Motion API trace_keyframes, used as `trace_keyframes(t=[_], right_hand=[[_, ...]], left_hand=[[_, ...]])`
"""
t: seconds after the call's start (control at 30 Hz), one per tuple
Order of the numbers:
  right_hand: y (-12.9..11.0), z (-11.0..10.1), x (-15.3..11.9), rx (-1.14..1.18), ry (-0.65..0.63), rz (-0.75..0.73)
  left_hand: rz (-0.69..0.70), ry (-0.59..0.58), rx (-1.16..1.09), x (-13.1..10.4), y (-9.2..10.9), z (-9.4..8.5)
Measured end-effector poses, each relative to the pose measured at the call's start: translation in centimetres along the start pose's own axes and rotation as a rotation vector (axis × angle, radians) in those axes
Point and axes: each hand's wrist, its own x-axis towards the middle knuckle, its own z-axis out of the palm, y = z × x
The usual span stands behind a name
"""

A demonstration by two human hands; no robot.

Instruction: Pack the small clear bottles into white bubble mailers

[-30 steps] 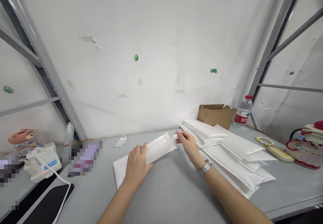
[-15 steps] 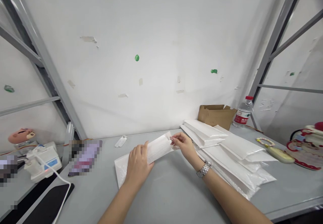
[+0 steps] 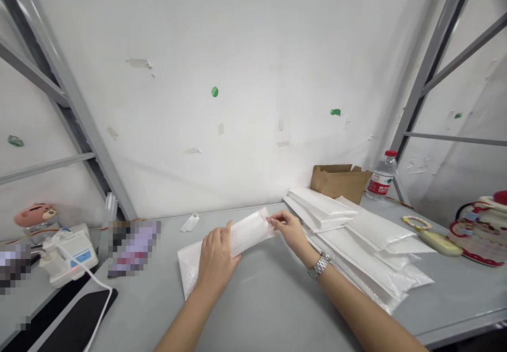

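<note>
On the grey tabletop (image 3: 277, 299), just left of the stack of white padded mailers (image 3: 368, 246), lay a single white bubble-lined mailing envelope (image 3: 237, 243). The left hand (image 3: 216, 259) rested flat on its middle, fingers spread and closed on nothing, pressing it down. The right hand (image 3: 291, 230), a metal watch at its wrist, pinched the envelope's far end between thumb and fingertips.

A second before, that right hand had been lifting a small white flap or strip at this end, nearer the stack; it had since drawn back toward the envelope's mouth, and the strip no longer stood out. That suggested the end was being folded or pressed shut, though the seal itself could not be made out.

The envelope's long axis ran diagonally, its near end away from the stack and toward the person, its pinched end pointing up and toward the stack's back corner, below the brown cardboard box (image 3: 338, 182).
</note>
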Motion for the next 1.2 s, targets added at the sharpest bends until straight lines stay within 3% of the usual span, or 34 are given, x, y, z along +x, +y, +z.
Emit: trace_keyframes(t=[0.1,0.27,0.43,0.73,0.97,1.13,1.2], right_hand=[[0.1,-0.2,0.0,-0.101,0.037,0.028],[0.5,-0.2,0.1,-0.030,-0.081,0.132],[1.0,-0.1,0.3,-0.199,-0.084,0.095],[0.0,0.8,-0.8,-0.726,-0.033,-0.091],[0.0,0.8,-1.3,-0.686,-0.288,-0.291],[-0.8,1.5,0.1,-0.694,-0.023,-0.524],[-2.1,3.2,0.8,-0.813,-0.068,-0.681]], left_hand=[[0.003,0.011,0.001,0.0,-0.1,0.2],[0.037,0.002,0.011,-0.2,-0.1,0.4],[0.050,-0.011,0.025,-0.3,0.0,0.4],[0.069,-0.033,-0.013,-0.5,0.1,0.7],[0.053,-0.102,0.042,-0.3,-0.2,0.8],[0.012,-0.205,0.075,-0.2,-0.2,0.8],[-0.002,-0.242,0.071,-0.1,0.0,0.8]])
